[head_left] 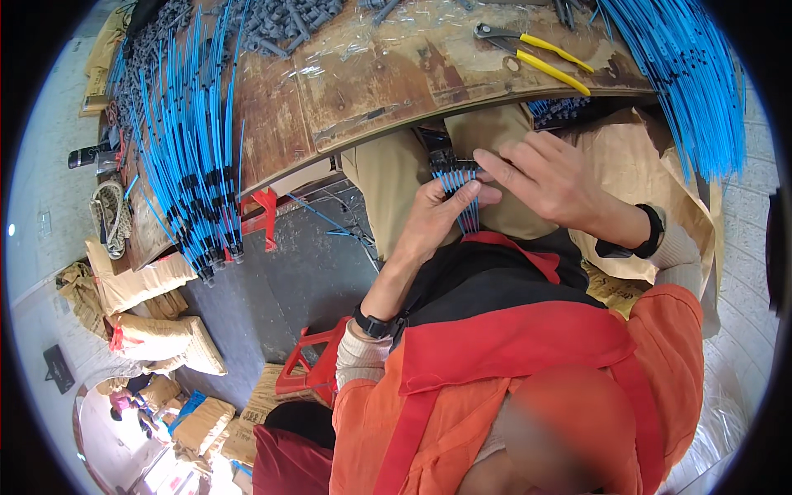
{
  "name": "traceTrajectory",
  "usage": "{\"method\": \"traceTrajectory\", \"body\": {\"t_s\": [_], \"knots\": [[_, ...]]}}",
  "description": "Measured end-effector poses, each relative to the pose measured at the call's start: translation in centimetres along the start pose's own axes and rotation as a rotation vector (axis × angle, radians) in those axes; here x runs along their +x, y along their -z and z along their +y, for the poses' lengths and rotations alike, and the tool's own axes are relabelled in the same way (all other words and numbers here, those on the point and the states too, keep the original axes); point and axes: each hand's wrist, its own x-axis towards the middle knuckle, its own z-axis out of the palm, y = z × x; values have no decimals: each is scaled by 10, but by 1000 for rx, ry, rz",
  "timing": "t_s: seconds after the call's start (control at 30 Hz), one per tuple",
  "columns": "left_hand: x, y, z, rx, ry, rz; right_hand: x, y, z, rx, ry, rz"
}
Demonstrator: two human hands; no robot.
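Observation:
My left hand (pixel 437 216) is closed round a bundle of thin blue tubes (pixel 455 181) in front of my lap, thumb across the top. The blue tubes fan out side by side in the grip, and dark fittings (pixel 445 162) sit at their far ends. My right hand (pixel 549 177) is just right of those fittings, fingers curled and thumb reaching toward the tube ends. Whatever lies between its fingertips is too small or hidden to make out.
The worn wooden table (pixel 371 91) curves ahead of me, with yellow-handled pliers (pixel 561 66) and grey plastic fittings (pixel 285 25) on it. Blue tube bundles hang over its left (pixel 194 140) and right (pixel 693 91) ends. A red stool (pixel 309 371) and sacks (pixel 161 338) stand at left.

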Motion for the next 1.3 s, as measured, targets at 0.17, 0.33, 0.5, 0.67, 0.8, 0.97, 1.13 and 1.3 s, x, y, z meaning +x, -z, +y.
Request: {"method": "traceTrajectory", "body": {"t_s": [0.17, 0.33, 0.5, 0.67, 0.8, 0.97, 1.13, 1.3], "knots": [[1, 1, 1, 8, 5, -12, -2, -3, -2, 55, -77, -15], [-1, 0, 3, -23, 17, -15, 1, -5, -2, 135, -144, -24], [0, 2, 2, -27, 4, -41, -4, -12, 0, 334, -288, -40], [1, 1, 1, -11, -4, -27, -4, -15, -5, 339, -282, 36], [2, 0, 1, 1, -4, -43, -3, -9, -3, 157, -158, -17], [3, 2, -1, 20, -6, -63, -5, -17, 3, 369, -241, 20], [3, 1, -3, 16, -16, -56, -3, -19, -3, 430, -261, -14], [2, 3, -3, 27, -16, -60, -6, -21, -8, 655, -441, -62]]}}
